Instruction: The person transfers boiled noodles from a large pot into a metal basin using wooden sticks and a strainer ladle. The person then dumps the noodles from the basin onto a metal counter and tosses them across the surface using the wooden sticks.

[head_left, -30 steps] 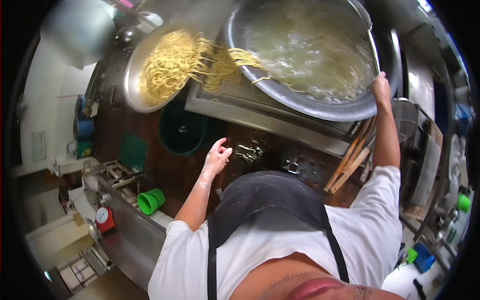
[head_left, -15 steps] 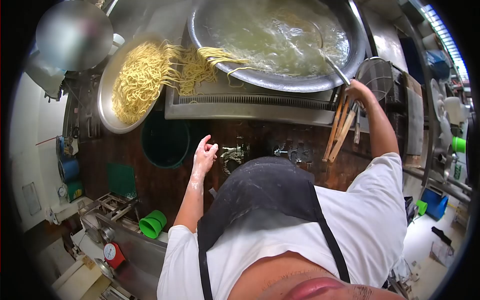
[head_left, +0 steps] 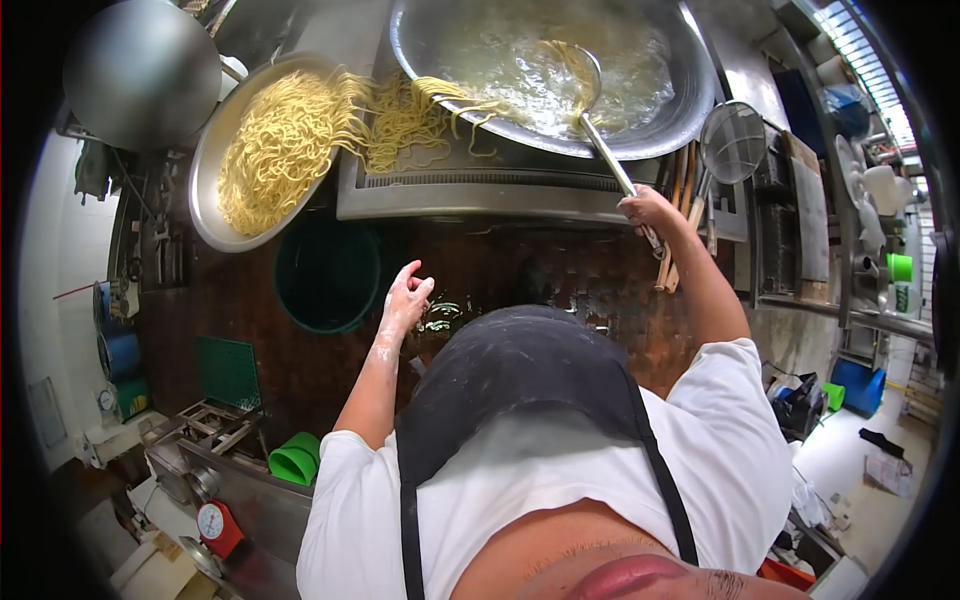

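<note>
My right hand [head_left: 652, 210] is closed around the metal handle of a long-handled skimmer [head_left: 607, 155]. The skimmer's round head is in bubbling, steaming water inside a large metal pot [head_left: 640, 148], with some yellow noodles at it. My left hand [head_left: 406, 300] hangs over the floor, fingers apart and holding nothing, with whitish residue on the hand and forearm. A heap of yellow noodles [head_left: 270, 150] fills a metal bowl [head_left: 207, 205] at the left. More noodles [head_left: 400, 125] trail from the bowl across the steel counter and over the pot's rim.
A wire-mesh strainer [head_left: 733, 143] rests right of the pot, beside several wooden handles [head_left: 672, 270]. Below the noodle bowl stands a dark green bucket [head_left: 325, 285]. Lower left are bright green containers [head_left: 295, 460] and a red dial scale [head_left: 215, 525]. Shelving lines the right.
My right hand has moved left, bringing the skimmer's head left through the water; noodles now show at it. The mesh strainer and wooden handles are less covered. My left hand has barely moved.
</note>
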A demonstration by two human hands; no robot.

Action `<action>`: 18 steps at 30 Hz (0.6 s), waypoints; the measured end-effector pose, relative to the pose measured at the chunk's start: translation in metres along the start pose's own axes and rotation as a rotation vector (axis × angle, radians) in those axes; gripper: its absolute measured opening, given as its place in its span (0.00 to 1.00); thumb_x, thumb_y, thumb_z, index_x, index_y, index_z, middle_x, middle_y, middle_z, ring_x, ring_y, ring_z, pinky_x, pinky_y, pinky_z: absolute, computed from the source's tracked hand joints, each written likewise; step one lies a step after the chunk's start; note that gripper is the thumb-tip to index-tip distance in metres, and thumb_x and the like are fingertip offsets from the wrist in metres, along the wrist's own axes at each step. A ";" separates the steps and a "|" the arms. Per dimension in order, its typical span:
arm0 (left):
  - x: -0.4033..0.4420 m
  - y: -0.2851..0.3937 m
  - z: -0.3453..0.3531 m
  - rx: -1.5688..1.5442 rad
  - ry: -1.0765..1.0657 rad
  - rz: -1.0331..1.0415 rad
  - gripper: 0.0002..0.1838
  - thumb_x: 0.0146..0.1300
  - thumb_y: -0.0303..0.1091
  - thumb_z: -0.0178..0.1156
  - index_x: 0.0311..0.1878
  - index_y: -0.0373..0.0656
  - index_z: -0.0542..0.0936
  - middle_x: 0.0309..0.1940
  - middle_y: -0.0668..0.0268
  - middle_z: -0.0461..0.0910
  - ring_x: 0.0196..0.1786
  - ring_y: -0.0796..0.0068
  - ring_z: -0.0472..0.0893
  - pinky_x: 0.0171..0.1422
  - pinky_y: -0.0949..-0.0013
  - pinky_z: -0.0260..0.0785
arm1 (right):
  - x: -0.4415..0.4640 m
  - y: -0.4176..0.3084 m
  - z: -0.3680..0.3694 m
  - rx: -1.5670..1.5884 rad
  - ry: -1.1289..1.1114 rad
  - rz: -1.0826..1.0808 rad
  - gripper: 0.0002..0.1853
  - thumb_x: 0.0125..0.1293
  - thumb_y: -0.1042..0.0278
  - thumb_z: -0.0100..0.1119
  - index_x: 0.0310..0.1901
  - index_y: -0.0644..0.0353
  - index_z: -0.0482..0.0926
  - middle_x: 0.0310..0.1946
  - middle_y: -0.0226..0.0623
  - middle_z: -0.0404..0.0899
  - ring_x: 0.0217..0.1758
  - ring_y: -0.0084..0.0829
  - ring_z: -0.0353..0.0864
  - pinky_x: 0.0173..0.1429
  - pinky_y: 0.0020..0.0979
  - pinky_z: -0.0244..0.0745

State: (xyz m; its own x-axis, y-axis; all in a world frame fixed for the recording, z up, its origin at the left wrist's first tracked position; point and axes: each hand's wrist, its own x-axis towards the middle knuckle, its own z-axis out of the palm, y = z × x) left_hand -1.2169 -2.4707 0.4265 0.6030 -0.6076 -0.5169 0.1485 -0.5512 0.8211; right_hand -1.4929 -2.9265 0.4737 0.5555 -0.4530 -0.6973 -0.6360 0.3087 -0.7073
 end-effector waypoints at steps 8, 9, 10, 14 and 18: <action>-0.019 -0.013 -0.022 0.036 0.029 0.022 0.33 0.66 0.38 0.64 0.71 0.38 0.67 0.31 0.68 0.78 0.27 0.81 0.77 0.35 0.73 0.73 | -0.017 -0.024 0.085 0.181 -0.093 -0.052 0.11 0.66 0.69 0.61 0.39 0.51 0.66 0.19 0.22 0.65 0.14 0.18 0.67 0.15 0.27 0.68; -0.019 -0.017 -0.024 0.029 0.036 0.026 0.33 0.66 0.38 0.64 0.71 0.38 0.67 0.31 0.69 0.78 0.27 0.81 0.77 0.34 0.73 0.73 | -0.017 -0.028 0.095 0.137 -0.069 -0.069 0.11 0.66 0.68 0.61 0.39 0.51 0.66 0.19 0.22 0.65 0.15 0.18 0.67 0.15 0.27 0.68; -0.020 -0.020 -0.027 0.021 0.042 0.029 0.33 0.66 0.38 0.64 0.71 0.38 0.67 0.31 0.69 0.78 0.27 0.81 0.77 0.34 0.73 0.73 | -0.019 -0.036 0.107 0.095 -0.043 -0.085 0.11 0.66 0.68 0.61 0.39 0.51 0.66 0.20 0.22 0.66 0.15 0.18 0.67 0.15 0.27 0.68; -0.027 -0.020 -0.037 -0.040 0.073 0.041 0.32 0.66 0.37 0.64 0.71 0.37 0.67 0.31 0.69 0.78 0.27 0.82 0.77 0.33 0.74 0.72 | -0.034 -0.066 0.152 0.156 -0.102 -0.127 0.11 0.67 0.67 0.62 0.40 0.51 0.67 0.21 0.23 0.67 0.15 0.18 0.68 0.15 0.26 0.67; -0.032 -0.011 -0.043 -0.097 0.095 0.068 0.32 0.67 0.37 0.64 0.71 0.37 0.66 0.31 0.69 0.78 0.26 0.83 0.76 0.32 0.75 0.71 | -0.052 -0.099 0.218 0.341 -0.298 -0.158 0.06 0.68 0.65 0.58 0.41 0.51 0.70 0.19 0.23 0.65 0.15 0.22 0.69 0.17 0.30 0.71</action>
State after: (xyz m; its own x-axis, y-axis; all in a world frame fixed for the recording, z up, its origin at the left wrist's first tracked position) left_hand -1.2037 -2.4211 0.4445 0.6851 -0.5825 -0.4375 0.1770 -0.4495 0.8756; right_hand -1.3414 -2.7512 0.5544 0.7922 -0.2723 -0.5462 -0.3471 0.5351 -0.7702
